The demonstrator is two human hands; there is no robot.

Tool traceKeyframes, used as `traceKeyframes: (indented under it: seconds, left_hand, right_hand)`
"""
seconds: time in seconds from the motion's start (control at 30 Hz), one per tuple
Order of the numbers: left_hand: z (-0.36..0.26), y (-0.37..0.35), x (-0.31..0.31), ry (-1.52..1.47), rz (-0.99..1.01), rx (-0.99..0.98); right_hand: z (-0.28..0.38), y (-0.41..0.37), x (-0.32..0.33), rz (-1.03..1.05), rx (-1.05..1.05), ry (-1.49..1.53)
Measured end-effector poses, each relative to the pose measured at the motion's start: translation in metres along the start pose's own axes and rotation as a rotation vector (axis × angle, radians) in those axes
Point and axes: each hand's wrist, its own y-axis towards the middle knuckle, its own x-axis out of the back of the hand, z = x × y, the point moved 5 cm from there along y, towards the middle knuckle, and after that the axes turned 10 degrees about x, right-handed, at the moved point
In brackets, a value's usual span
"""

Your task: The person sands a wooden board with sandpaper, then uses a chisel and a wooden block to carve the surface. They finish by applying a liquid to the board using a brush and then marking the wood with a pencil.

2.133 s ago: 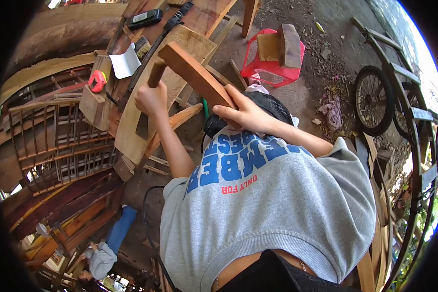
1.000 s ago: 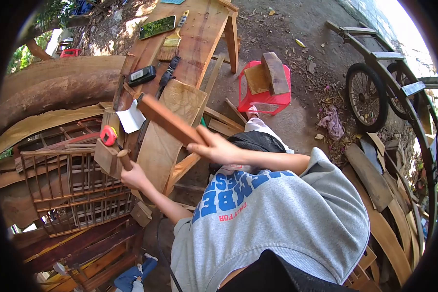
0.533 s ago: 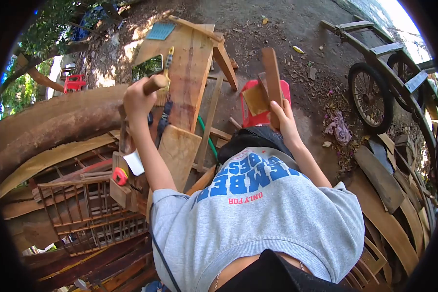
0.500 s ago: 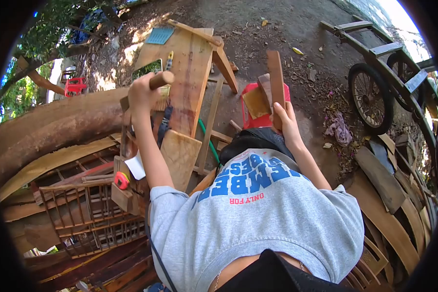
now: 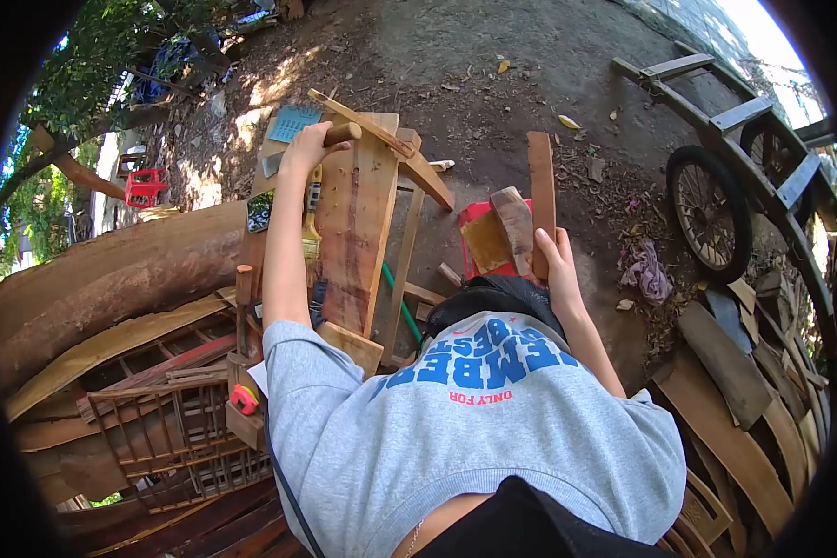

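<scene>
My left hand (image 5: 305, 151) is closed round a thick round wooden handle (image 5: 342, 136), raised over the far left part of a plank-topped wooden bench (image 5: 355, 214). The other end of that tool is mostly hidden by the hand. In my right hand (image 5: 558, 259) a flat reddish-brown wooden strip (image 5: 541, 177) stands nearly upright, gripped near its lower end with the thumb on its face. Just left of the strip, a dark wood block (image 5: 511, 219) and a yellowish wood piece (image 5: 485, 244) overlap a red plastic stool (image 5: 468, 216).
On the bench are a blue printed sheet (image 5: 295, 123), a phone (image 5: 260, 211) and a yellow-handled tool (image 5: 311, 237). A red tape measure (image 5: 245, 399) rests at the left near a slatted wooden frame (image 5: 191, 437). Right, a wheeled cart (image 5: 707, 214) and stacked boards (image 5: 725, 372).
My left hand has moved away from me, farther over the bench, with the wooden handle. My right hand and the strip have shifted slightly right and lower in view.
</scene>
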Motion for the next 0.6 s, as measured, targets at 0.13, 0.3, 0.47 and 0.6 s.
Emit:
traceKeyframes:
  seconds: [0.13,0.3,0.47,0.6]
  left_hand:
    - [0.006,0.002,-0.011,0.138,-0.107,-0.145]
    - [-0.003,-0.02,0.014,0.141,-0.425,-0.265]
    - [0.007,-0.085,0.025,-0.009,-0.485,0.149]
    - [0.02,-0.13,-0.008,0.201,-0.313,0.337]
  right_hand:
    - [0.0,0.015,-0.008,0.046,-0.044,-0.01]
    - [0.009,0.03,-0.02,0.156,-0.032,-0.112]
    - [0.021,0.052,-0.037,0.341,0.216,-0.477]
    - [0.036,0.06,-0.079,0.618,0.355,-0.827]
